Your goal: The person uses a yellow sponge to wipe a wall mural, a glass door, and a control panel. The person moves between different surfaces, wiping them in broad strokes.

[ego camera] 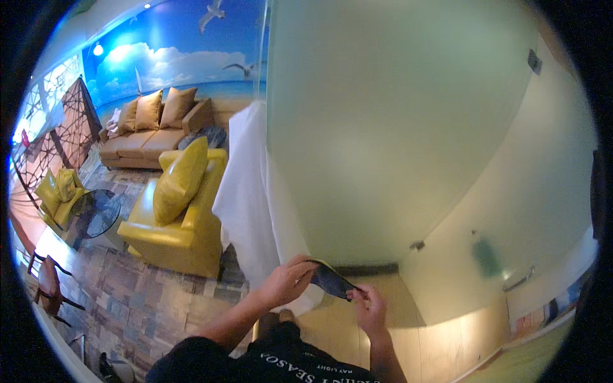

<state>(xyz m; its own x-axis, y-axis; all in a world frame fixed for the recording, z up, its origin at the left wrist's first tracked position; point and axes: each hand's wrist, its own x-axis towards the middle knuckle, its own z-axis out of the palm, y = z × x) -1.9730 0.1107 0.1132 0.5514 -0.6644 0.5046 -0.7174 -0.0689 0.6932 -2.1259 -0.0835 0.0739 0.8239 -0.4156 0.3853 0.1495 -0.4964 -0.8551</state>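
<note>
Both hands hold a thin, dark, flat piece with a light edge (334, 281) in front of my body; its exact kind cannot be told. My left hand (289, 281) grips its upper left end, fingers bent over the edge. At the lower right end, my right hand (368, 304) pinches a corner between thumb and fingers. The piece slants down from left to right. Just behind my left hand hangs a white cloth (249, 191), its lower part reaching down beside my forearm.
A large frosted glass panel (383, 134) with metal fittings rises ahead. To the left stand a yellow armchair (167, 234), a brown sofa (131, 143), a round glass table (97, 213) and a wooden chair (49, 282). A seaside mural (167, 62) covers the far wall.
</note>
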